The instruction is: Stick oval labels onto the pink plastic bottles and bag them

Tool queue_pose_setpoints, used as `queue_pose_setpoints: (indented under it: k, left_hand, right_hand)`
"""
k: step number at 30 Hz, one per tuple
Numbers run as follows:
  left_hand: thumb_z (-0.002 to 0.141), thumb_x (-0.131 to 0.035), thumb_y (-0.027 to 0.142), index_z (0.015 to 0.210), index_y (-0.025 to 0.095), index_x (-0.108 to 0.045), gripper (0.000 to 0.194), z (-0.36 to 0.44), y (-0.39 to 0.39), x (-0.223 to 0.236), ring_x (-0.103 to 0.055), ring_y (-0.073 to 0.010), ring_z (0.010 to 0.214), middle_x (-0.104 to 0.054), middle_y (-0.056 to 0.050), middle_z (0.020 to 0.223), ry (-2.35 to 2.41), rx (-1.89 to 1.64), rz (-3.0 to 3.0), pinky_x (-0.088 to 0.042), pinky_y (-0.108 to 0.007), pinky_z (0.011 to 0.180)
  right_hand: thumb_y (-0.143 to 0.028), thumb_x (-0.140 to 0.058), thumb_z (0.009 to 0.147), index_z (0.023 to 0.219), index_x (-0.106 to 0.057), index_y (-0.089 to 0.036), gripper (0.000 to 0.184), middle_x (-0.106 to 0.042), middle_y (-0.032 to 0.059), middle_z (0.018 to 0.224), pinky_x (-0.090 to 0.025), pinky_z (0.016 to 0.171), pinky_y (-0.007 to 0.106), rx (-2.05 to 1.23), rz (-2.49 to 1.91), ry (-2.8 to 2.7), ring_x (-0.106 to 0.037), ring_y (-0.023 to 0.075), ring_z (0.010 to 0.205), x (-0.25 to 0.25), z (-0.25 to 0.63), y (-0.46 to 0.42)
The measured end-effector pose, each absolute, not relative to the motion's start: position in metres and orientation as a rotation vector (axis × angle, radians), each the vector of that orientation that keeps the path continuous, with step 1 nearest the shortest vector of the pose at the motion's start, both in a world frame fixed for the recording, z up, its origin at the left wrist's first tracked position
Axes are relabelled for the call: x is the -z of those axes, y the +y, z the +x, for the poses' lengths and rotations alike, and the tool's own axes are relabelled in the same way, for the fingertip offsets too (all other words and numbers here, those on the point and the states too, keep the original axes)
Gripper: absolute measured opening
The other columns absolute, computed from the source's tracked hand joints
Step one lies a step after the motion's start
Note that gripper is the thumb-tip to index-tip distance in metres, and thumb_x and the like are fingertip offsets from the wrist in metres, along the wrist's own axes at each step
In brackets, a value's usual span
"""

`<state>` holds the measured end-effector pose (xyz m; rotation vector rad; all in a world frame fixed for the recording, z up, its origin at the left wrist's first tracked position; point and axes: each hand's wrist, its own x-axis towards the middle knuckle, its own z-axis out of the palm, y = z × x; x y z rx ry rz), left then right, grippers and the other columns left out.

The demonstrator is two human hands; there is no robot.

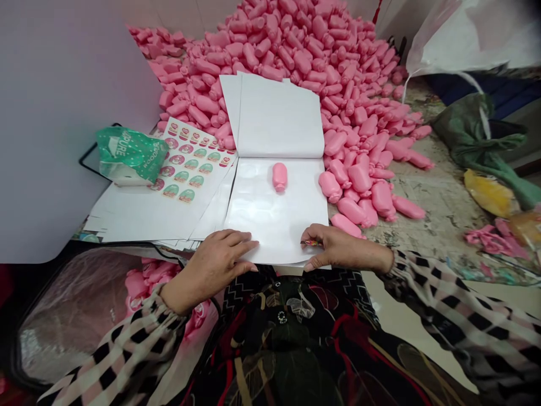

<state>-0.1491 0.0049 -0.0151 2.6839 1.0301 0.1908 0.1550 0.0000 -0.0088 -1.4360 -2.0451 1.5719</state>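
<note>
White glossy sheets [279, 225] lie in front of me, with a folded-back white sheet [279, 121] behind them. One pink plastic bottle [279, 176] rests on the glossy sheet, touched by neither hand. My left hand [224, 255] lies on the near left corner of the sheets, fingers stretched out. At the near right edge, my right hand [333, 246] is closed, its fingers curled around a small colourful strip [311, 243]. What the strip is, I cannot make out. Sticker sheets [186, 163] with green and pink round labels lie to the left.
A large heap of pink bottles [296, 51] fills the back and right. A green printed packet [131, 152] sits on the papers at left. A plastic-lined container [76, 316] stands lower left, pink bottles beside it. A yellow bag [488, 192] and green cloth [473, 135] lie right.
</note>
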Motion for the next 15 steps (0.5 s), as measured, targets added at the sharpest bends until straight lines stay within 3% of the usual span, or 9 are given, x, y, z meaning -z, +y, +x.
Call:
queue_pose_setpoints:
  k: [5, 9, 12, 15]
  left_hand:
    - [0.093, -0.044, 0.035, 0.120, 0.023, -0.059, 0.033, -0.145, 0.003, 0.011, -0.056, -0.0220, 0.107, -0.063, -0.007, 0.117, 1.060, -0.212, 2.646, -0.044, -0.042, 0.090]
    - [0.092, -0.042, 0.022, 0.098, 0.020, -0.067, 0.025, -0.139, 0.001, 0.012, -0.060, -0.0213, 0.087, -0.068, -0.007, 0.096, 1.160, -0.279, 2.714, -0.046, -0.041, 0.081]
    - [0.089, -0.044, 0.018, 0.086, 0.018, -0.065, 0.021, -0.134, 0.001, 0.015, -0.059, -0.0194, 0.078, -0.066, -0.006, 0.082, 1.220, -0.268, 2.804, -0.046, -0.036, 0.074]
    - [0.087, -0.046, 0.014, 0.087, 0.017, -0.063, 0.018, -0.131, 0.000, 0.015, -0.059, -0.0199, 0.080, -0.065, -0.006, 0.086, 1.262, -0.185, 2.853, -0.047, -0.034, 0.072]
  right_hand:
    - [-0.037, -0.052, 0.087, 0.087, -0.063, -0.017, 0.023, -0.063, 0.0031, 0.085, -0.041, 0.068, 0.027, -1.394, -1.426, -2.101, -0.055, 0.0148, 0.076, 0.013, 0.153, -0.003]
    - [-0.022, -0.050, 0.086, 0.085, -0.063, -0.018, 0.014, -0.065, 0.0032, 0.084, -0.035, 0.065, 0.026, -0.925, -1.570, -2.321, -0.054, 0.0146, 0.074, 0.009, 0.148, -0.010]
    - [-0.031, -0.051, 0.088, 0.074, -0.061, -0.018, 0.021, -0.062, 0.0025, 0.073, -0.028, 0.056, 0.026, -0.774, -1.635, -2.412, -0.049, 0.0133, 0.063, 0.005, 0.147, -0.010]
    - [-0.049, -0.049, 0.088, 0.062, -0.057, -0.018, 0.041, -0.056, 0.0013, 0.061, -0.025, 0.052, 0.026, -0.819, -1.607, -2.446, -0.044, 0.0118, 0.055, 0.000, 0.147, 0.003]
